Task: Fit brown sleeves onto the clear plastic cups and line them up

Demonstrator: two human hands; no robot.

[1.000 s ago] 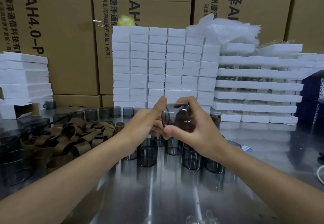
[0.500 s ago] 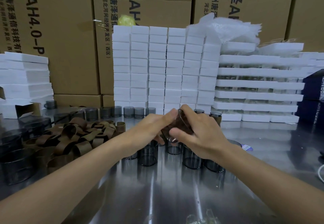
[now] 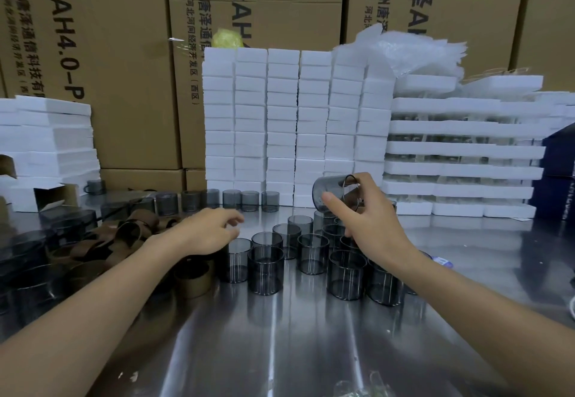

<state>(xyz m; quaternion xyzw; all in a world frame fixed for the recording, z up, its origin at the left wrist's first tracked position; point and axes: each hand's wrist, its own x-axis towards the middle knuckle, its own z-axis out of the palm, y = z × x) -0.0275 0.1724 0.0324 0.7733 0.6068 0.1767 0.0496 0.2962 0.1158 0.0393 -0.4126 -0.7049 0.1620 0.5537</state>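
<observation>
My right hand grips a clear smoky cup, tilted on its side above a cluster of several upright bare cups on the steel table. My left hand hovers apart from it to the left, fingers loosely curled and holding nothing, just above the cups and beside the pile of brown sleeves. One brown sleeve stands under my left wrist. A row of cups runs along the back, in front of the white boxes.
Stacked white boxes and foam trays wall off the back, cardboard cartons behind. More white boxes stand at the left. Dark clear tubs sit at the left edge. A dark blue box is at the far right.
My hands have come apart: the left let go and moved left toward the sleeves, while the right lifted the cup and carried it to the right.
</observation>
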